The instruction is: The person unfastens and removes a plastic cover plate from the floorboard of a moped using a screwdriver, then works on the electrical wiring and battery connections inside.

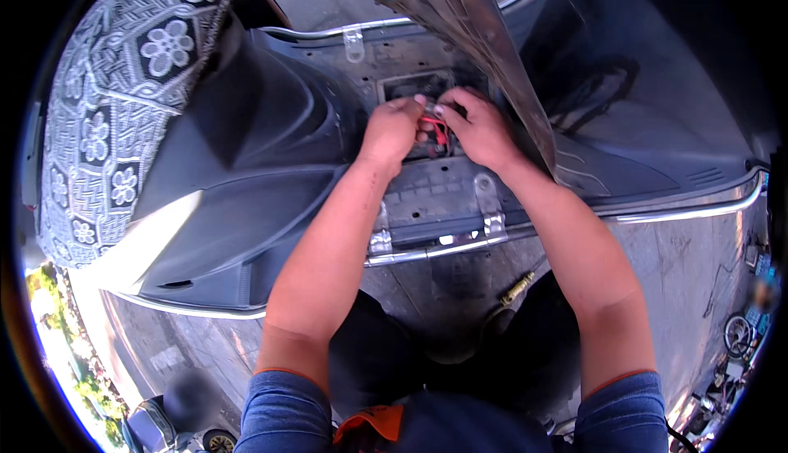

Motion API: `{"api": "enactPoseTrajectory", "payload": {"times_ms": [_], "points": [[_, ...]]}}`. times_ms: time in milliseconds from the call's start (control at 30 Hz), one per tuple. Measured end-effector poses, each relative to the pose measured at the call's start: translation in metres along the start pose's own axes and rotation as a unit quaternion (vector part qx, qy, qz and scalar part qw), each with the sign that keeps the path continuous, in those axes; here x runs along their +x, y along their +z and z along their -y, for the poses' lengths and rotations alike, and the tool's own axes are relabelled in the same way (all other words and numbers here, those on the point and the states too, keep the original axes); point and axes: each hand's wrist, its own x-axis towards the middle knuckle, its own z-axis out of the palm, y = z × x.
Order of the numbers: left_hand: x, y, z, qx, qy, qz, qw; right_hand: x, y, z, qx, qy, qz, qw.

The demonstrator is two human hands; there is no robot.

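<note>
Both my hands meet over a rectangular compartment (408, 86) sunk in a scooter's dark footboard (439, 194). My left hand (392, 131) is closed, its thumb and fingers pinching at a red wire (440, 131). From the other side my right hand (483, 131) pinches at the same bundle, thumb and bent forefinger together. Their fingertips nearly touch around a small piece, partly hidden, whose kind I cannot make out. Red loops hang just below the fingertips, above dark parts in the compartment.
A dark floor panel (484, 38) stands tilted up beside my right hand. At left is the scooter's seat in a flower-patterned cover (139, 84). Chrome rails (689, 213) edge the footboard. A yellowish-handled tool (518, 288) lies near my legs. Parked vehicles show at lower right.
</note>
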Motion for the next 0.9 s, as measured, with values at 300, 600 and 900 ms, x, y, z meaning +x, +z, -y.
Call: {"api": "enactPoseTrajectory", "payload": {"times_ms": [300,600,900], "points": [[-0.003,0.005,0.006,-0.051,0.045,0.054,0.996,0.009,-0.003,0.017,-0.089,0.081,0.015,0.993],[-0.001,-0.006,-0.005,-0.122,-0.005,0.078,0.989,0.008,-0.005,0.007,-0.022,0.047,-0.021,0.998],[-0.004,-0.003,-0.007,-0.139,-0.022,0.038,0.989,-0.005,-0.019,0.028,-0.052,0.159,0.044,0.985]]}}
